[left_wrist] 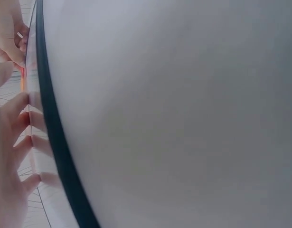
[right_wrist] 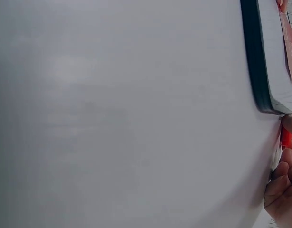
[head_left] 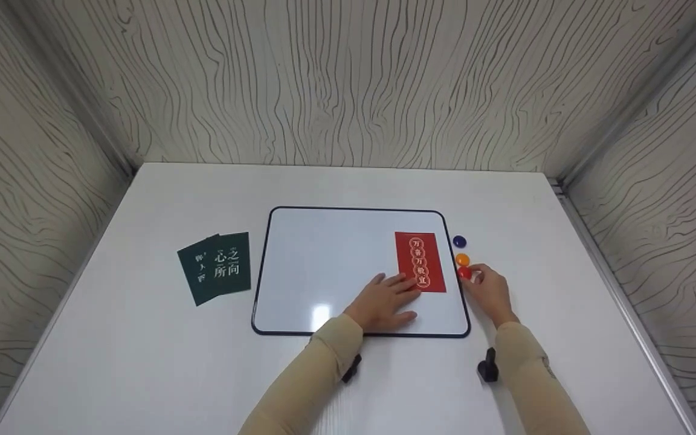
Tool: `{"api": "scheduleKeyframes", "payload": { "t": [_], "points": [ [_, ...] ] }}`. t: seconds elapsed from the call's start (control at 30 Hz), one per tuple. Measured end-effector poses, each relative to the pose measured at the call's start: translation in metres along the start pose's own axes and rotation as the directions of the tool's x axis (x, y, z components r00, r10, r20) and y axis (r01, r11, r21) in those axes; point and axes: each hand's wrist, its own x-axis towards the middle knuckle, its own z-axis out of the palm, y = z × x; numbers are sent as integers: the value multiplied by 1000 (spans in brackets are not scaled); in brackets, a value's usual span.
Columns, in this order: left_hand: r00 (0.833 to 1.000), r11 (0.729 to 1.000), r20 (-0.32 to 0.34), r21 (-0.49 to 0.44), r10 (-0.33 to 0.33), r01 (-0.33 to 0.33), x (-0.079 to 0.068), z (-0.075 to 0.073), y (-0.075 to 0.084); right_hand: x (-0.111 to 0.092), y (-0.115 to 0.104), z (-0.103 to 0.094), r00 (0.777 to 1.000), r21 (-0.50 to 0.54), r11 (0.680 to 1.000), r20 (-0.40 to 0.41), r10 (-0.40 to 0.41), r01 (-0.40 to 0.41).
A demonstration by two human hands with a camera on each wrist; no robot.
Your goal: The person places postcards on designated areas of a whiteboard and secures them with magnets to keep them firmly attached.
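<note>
My left hand [head_left: 387,304] lies with fingers spread on the whiteboard [head_left: 324,266], its fingertips on the lower left part of a red card [head_left: 420,260] with white characters. In the left wrist view, the fingers [left_wrist: 22,152] touch the board's surface. Just off the board's right edge, my right hand [head_left: 488,293] pinches a red round magnet [head_left: 464,273] between thumb and fingertips. The right wrist view shows the red magnet [right_wrist: 286,137] between thumb and finger, beside the board's dark-rimmed corner. Directly above it sit an orange magnet [head_left: 462,259] and a dark blue one [head_left: 459,241].
Left of the board, two dark green cards [head_left: 232,263] with white characters overlap on the white table [head_left: 112,362]. Black pieces show beside the sleeves, one near the right forearm [head_left: 489,367]. Wood-grain patterned panels [head_left: 336,78] enclose the back and both sides.
</note>
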Motion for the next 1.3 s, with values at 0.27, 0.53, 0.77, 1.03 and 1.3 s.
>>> {"api": "scheduleKeyframes", "payload": {
  "t": [0.27,0.53,0.77,1.03,1.3],
  "points": [
    [1000,1000,0,-19,-3,3,0,-1,1,-1,-1,-2,1000,14,1000,14,9,-9],
    [1000,1000,13,-27,-5,6,-1,-1,2,1,-1,-4,999,9,999,37,40,-40],
    [1000,1000,9,-12,-2,2,0,-2,5,1,-5,-8,998,5,999,36,50,-50],
    [1000,1000,25,29,6,-7,-1,-2,13,2,-9,-9,1000,-3,1000,-4,11,-11],
    [1000,999,29,42,6,-7,-4,2,19,5,-15,-10,1000,-3,1000,-3,2,-2]
  ]
}}
